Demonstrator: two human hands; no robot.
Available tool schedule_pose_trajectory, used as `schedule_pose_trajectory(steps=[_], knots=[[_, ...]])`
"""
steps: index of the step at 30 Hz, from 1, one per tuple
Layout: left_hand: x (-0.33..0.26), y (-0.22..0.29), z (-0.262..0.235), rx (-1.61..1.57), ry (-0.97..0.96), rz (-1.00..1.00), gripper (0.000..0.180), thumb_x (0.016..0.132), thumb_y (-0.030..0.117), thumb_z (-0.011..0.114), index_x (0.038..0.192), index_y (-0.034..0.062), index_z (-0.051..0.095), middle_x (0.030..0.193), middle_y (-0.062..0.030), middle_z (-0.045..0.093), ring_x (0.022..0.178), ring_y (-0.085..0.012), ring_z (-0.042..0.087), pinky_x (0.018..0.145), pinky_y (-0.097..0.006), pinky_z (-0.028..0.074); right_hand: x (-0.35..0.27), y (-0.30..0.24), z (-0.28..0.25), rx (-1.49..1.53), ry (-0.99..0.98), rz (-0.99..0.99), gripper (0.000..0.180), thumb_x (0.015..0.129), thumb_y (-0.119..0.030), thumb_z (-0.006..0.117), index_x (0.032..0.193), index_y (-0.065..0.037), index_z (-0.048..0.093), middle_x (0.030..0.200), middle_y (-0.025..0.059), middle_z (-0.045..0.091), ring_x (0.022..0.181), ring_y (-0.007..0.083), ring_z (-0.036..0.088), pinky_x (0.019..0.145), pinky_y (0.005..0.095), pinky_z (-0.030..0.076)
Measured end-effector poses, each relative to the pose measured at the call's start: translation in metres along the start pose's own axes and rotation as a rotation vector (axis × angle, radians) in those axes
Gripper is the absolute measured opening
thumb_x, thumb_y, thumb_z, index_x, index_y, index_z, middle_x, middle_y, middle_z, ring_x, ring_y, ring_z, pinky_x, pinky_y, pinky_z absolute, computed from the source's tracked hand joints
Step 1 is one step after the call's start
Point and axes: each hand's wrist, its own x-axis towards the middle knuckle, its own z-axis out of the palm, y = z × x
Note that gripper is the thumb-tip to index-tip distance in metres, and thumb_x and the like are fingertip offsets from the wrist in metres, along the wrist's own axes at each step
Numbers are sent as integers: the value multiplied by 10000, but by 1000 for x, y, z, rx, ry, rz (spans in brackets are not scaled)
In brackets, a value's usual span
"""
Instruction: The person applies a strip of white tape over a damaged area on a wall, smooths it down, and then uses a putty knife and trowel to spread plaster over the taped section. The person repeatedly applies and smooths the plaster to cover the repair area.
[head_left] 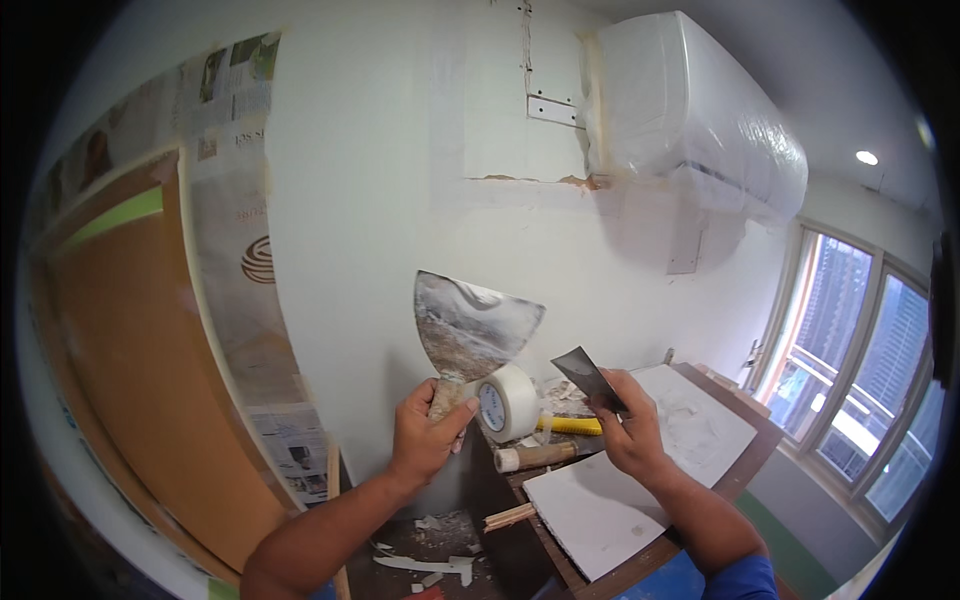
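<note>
Scraper (474, 325) stands blade-up in your left hand (428, 432), fingers wrapped round its handle, flared metal smeared; your right hand (633, 428) pinches a thin, dark, flat plate (586, 374) above the desk (768, 437), right of a pale tape roll (518, 405).

Pale wall (350, 220), bright window (846, 355), ceiling light (866, 158)

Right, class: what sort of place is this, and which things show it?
Probably a room under renovation: a plastic-wrapped wall unit, newspaper beside the orange-brown door, and a broad scraper in the left hand.
</note>
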Motion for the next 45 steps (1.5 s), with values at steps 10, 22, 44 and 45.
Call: schedule_pose_trajectory(steps=[10,22,44,45], knots=[[34,-41,14,98,30,294,264,1032,200,726,1028,-27,591,848,-74,677,763,-158,640,691,-344,525,-3,31,-2,178,97,138,365,1053,20,568,1408,105,571,1147,148,708,996,185,703,865,322,607],[14,-38,11,250,-42,427,240,1065,198,648,1136,-30,623,1010,-200,732,912,-314,748,813,-409,568,2,41,-24,6,94,105,336,1039,15,591,1370,70,608,1138,141,719,933,181,696,851,346,605],[32,-61,3,-62,145,256,224,941,77,822,1022,8,625,909,-21,661,808,-97,636,716,-288,540,40,-12,87,746,-124,827,320,993,-218,793,1226,-27,686,1077,59,758,1003,174,716,812,350,592],[34,-58,0,-36,160,265,214,946,60,814,1025,15,619,901,-15,655,807,-86,635,707,-277,539,43,-15,85,712,-176,833,322,992,-213,793,1229,-23,686,1073,61,759,1021,180,721,820,354,596]])
